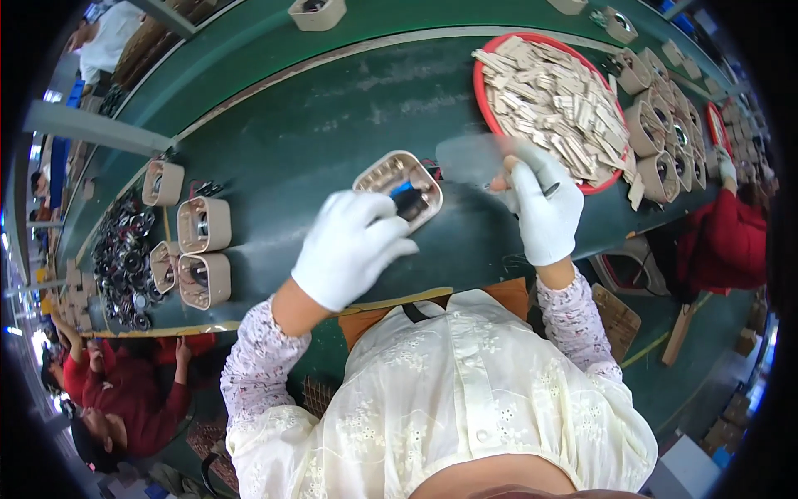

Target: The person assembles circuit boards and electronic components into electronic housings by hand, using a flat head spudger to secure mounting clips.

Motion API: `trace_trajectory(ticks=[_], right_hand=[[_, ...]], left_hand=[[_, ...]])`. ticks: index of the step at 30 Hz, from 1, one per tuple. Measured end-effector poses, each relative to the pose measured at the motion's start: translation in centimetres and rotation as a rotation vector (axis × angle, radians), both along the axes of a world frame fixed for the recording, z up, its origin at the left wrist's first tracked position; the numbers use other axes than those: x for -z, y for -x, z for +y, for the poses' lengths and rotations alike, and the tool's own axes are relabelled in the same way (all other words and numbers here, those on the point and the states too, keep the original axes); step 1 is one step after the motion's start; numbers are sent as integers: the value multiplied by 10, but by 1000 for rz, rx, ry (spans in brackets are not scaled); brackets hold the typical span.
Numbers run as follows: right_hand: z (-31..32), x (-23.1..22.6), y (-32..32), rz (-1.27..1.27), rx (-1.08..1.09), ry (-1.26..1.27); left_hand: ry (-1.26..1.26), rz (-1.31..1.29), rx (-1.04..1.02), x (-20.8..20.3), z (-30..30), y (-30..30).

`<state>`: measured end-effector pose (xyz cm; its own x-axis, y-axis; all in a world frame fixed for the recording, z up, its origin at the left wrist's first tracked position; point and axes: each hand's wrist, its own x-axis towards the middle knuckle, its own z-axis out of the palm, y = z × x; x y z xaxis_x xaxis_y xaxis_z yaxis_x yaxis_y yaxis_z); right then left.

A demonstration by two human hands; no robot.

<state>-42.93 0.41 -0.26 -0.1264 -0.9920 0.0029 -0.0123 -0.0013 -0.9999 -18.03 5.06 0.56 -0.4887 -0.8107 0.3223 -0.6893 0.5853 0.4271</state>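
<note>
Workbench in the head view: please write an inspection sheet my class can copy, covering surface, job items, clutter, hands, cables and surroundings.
Surface: green bench, with pale scuffs.
Job items: open beige housing, holding a dark part and something blue; blurred translucent piece to its right.
Clutter: pile of dark round parts and several other housings at left; red basin heaped with beige strips at right.
Hands: left hand, white-gloved, fingers over the open housing, grip unclear; right hand, also gloved, appears to pinch the translucent piece.
Cables: red and dark bits beside the open housing, possibly wires.
Surroundings: people in red at both sides.
</note>
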Motion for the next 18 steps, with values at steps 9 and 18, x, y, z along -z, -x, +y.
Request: trace_trajectory(ticks=[9,18], right_hand=[[6,-2,30,-95,258,108],[36,12,15,-141,114,-55]], left_hand=[[89,-385,495,-5,-76,58],[-701,147,-262,-1,-58,4]])
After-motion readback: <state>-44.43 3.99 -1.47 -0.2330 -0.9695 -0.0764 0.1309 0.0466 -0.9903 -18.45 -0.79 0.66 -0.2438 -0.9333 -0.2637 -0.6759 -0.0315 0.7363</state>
